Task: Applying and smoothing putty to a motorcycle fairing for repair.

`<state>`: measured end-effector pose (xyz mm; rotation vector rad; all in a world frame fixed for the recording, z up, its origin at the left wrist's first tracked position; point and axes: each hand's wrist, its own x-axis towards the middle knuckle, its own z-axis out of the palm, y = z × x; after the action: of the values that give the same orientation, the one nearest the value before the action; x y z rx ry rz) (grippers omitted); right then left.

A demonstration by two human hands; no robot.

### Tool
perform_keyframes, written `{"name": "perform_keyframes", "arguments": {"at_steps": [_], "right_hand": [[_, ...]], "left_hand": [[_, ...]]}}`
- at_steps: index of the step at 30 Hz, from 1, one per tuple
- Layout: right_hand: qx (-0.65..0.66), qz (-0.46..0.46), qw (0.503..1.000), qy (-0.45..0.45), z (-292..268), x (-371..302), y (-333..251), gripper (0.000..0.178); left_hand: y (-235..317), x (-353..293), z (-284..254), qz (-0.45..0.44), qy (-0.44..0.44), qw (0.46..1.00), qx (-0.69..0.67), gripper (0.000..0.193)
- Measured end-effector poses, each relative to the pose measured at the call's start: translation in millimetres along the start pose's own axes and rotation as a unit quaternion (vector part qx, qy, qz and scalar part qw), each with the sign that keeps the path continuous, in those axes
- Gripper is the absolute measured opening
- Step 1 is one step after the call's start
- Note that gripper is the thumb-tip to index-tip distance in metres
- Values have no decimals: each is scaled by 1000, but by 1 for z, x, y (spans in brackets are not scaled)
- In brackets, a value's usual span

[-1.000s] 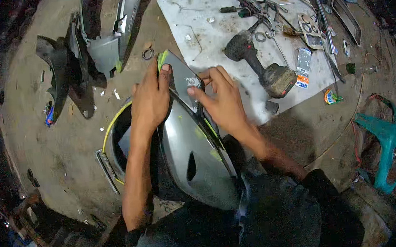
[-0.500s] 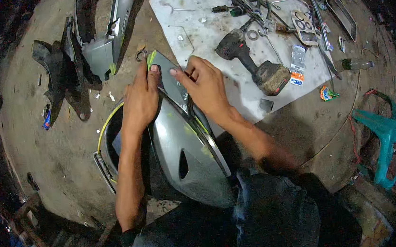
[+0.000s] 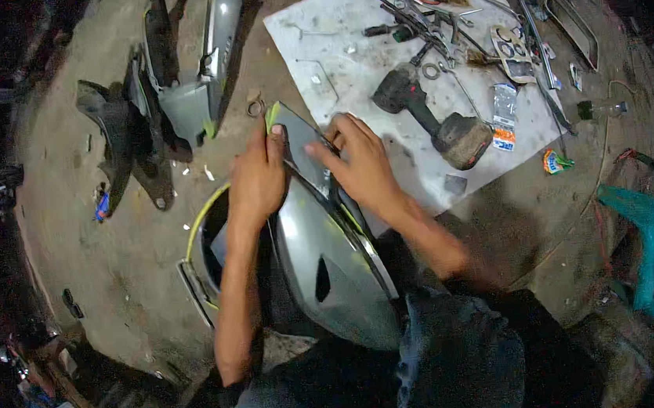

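A silver-grey motorcycle body panel [image 3: 298,230] with yellow-green edges and a small dark triangular opening lies lengthwise before me, its near end at my lap. My left hand [image 3: 258,183] grips the left edge by the narrow far end, thumb on top and fingers along the side. On the opposite edge, my right hand [image 3: 366,165] has its thumb over the grey face and its fingers curled at the rim; their tips are partly hidden. A curved dark part with a yellow edge [image 3: 204,216] is beside my left forearm. Just beyond my left fingertips lies a small metal ring [image 3: 255,107].
A dirty white sheet [image 3: 311,36] at the far right bears a cordless impact driver [image 3: 459,140], wrenches and other hand tools. More silver and black panels [image 3: 188,107] lie at the far left. A teal plastic part [image 3: 645,232] rests on the right.
The whole view has shifted, so everything appears slightly farther right and lower. Both hands stay at the panel's far end, with the right thumb a little nearer me along it.
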<state>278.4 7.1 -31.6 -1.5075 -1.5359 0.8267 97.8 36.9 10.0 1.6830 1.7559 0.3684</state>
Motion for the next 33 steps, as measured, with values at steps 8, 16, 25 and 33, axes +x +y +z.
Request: {"name": "perform_keyframes", "arguments": {"at_steps": [8,16,25,33], "right_hand": [[-51,60,997,-22,-6,20,-7,48],[1,20,1000,15,-1,20,-4,47],[-34,-64,997,30,-20,-32,0,38],[-110,-98,988,-55,-28,-40,1,52]], "left_hand": [[13,4,-2,-25,-41,999,7,63],[8,1,-2,-1,-3,1000,17,62],[8,1,3,-6,34,999,-2,57],[1,1,-1,-46,-2,999,-14,59]]}}
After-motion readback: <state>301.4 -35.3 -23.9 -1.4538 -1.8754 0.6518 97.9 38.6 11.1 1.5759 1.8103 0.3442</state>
